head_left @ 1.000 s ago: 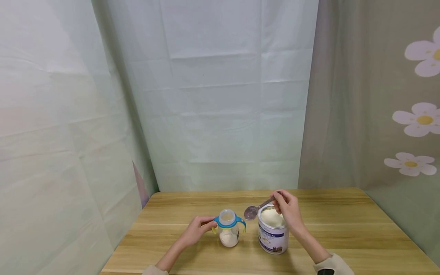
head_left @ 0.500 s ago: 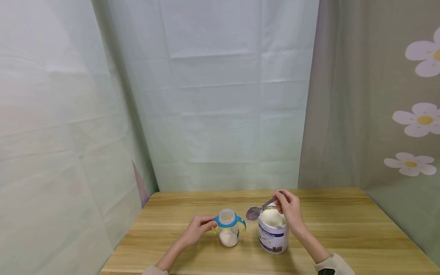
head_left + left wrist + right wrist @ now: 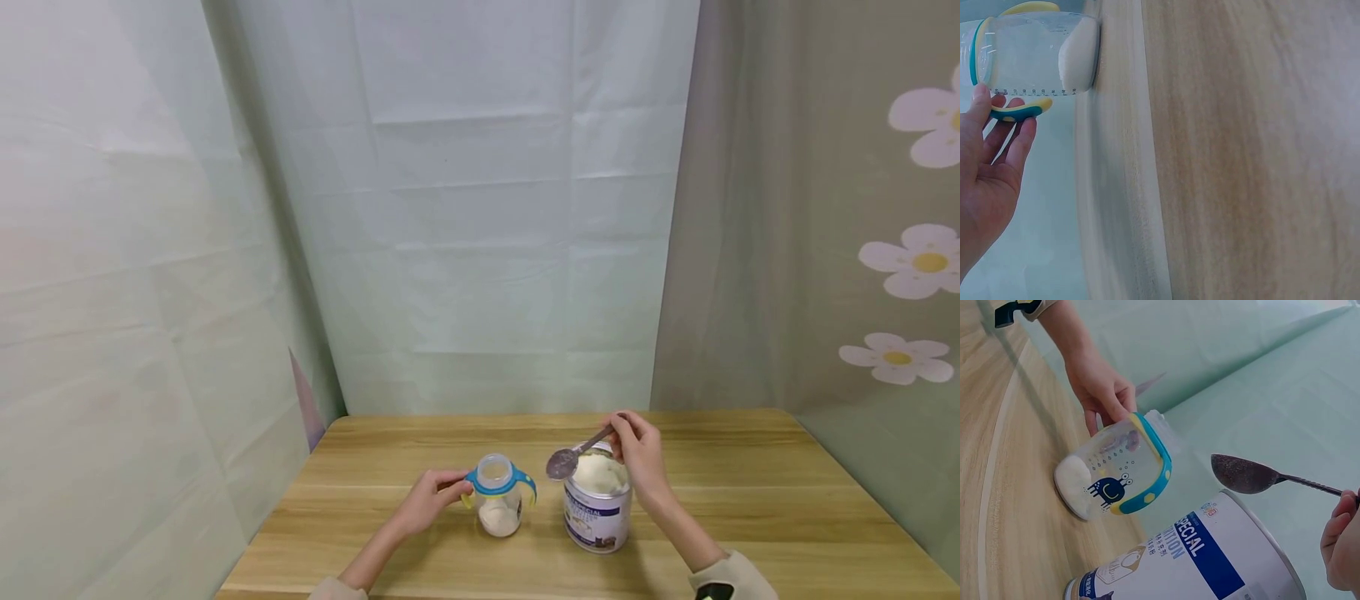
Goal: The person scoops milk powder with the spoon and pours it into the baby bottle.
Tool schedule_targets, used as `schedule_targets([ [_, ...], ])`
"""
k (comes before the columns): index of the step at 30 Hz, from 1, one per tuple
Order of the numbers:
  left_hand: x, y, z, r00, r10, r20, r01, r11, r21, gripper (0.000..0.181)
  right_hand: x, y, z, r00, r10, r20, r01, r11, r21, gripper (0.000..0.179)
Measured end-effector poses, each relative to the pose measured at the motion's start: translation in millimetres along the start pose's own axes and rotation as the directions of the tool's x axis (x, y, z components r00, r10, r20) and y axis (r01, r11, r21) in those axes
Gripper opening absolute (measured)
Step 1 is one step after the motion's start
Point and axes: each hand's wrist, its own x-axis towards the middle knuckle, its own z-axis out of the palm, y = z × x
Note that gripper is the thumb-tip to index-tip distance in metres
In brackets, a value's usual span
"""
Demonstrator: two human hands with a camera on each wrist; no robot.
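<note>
Wood-grain tabletop (image 3: 750,500), lt. brown, far corners rounded. Baby btl (image 3: 498,496) w/ blue & yellow handles (image 3: 527,482) stands upright on it, pale powder (image 3: 496,518) at bottom; open powder tin (image 3: 597,521) upright too, near btl's R side.

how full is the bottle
Only partly full: white powder lies at the bottom of the bottle, while the clear part above it looks empty in both wrist views.
</note>
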Motion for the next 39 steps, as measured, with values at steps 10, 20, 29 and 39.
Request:
schedule_targets([
  [10,-0.2,0.2,-1.1,1.000,-0.025,0.000,0.025,1.000,0.001,0.036,3.3,0.9,-1.7,0.998,-0.031,-0.063,0.031,1.000,-0.004,0.025],
  [20,-0.2,0.3,-0.9,1.000,-0.026,-0.005,0.026,1.000,-0.012,0.036,5.4,-0.4,-4.3,0.986,-0.113,-0.124,0.107,0.993,-0.055,0.024],
  [29,-2.5,8.4,1.9,1.000,-0.019,-0.012,0.019,1.000,-0.003,0.032,-11.9,-33.4,1.1,0.982,-0.146,-0.121,0.119,0.971,-0.205,0.022],
  [39,-2.9,6.8,1.6,0.999,-0.040,-0.020,0.040,0.999,-0.034,0.033,3.0,-1.6,-4.5,0.964,-0.215,-0.160,0.162,0.943,-0.290,0.020],
])
